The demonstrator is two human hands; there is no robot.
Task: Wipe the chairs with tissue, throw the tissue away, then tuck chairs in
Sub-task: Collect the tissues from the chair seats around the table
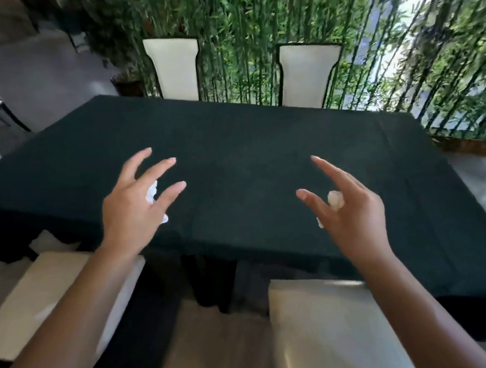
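A person stands at the near long edge of a table (232, 160) draped in a dark green cloth, both arms stretched forward over it. The left hand (135, 198) has its outer fingers spread, yet a crumpled white tissue (152, 192) shows between them, apparently pinched against the palm by fingers hidden from view. The right hand (350, 210) looks the same: its index finger and thumb are extended, and a second small tissue wad (335, 200) peeks out at the base of the fingers, seemingly tucked under curled fingers that cannot be seen clearly. So each hand carries tissue while hovering above the table, touching nothing else. Two pale upholstered chairs sit just below the hands, pulled out from the table: the left near chair (34, 300) lies under the left forearm, angled so its seat runs toward the table edge, and the right near chair (325, 327) lies directly under the right forearm. Each hand is nearer its own chair, and both chairs lie downward and back toward the person, so the hands would have to drop and draw in to reach them. Two tall pale chair backs, the far left chair (173, 66) and the far right chair (308, 76), stand at the opposite side against a screen of bamboo (243, 7). No bin is visible. No writing or brand can be read anywhere.
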